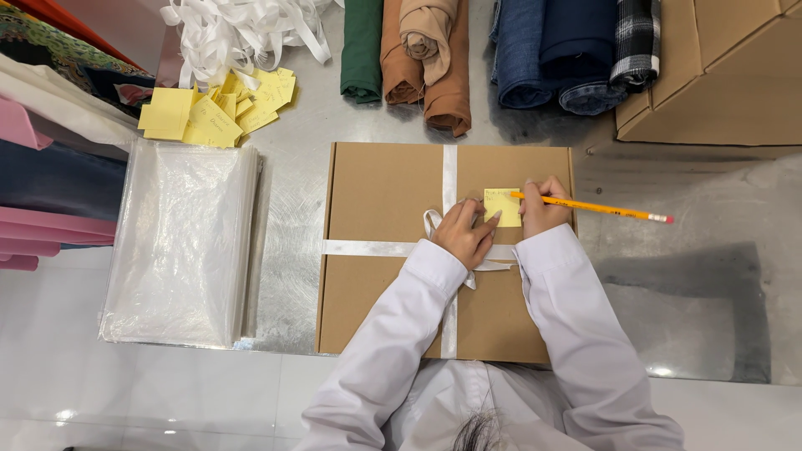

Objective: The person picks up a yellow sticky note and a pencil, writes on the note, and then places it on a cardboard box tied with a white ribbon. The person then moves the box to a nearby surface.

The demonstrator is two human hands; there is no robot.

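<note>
A small square yellow paper sticky note (503,206) is lying flat on the lid of a flat brown cardboard box (376,192), toward two o'clock from the lid's centre. Faint writing is showing along its top edge. A long yellow wooden pencil (597,207) is lying nearly level, its tip touching the note's upper right corner and its pink eraser end pointing toward three o'clock, beyond the box edge.

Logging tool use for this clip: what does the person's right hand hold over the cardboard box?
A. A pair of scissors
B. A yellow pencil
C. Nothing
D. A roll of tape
B: the right hand grips a yellow pencil, its tip on the yellow sticky note on the cardboard box.
</note>
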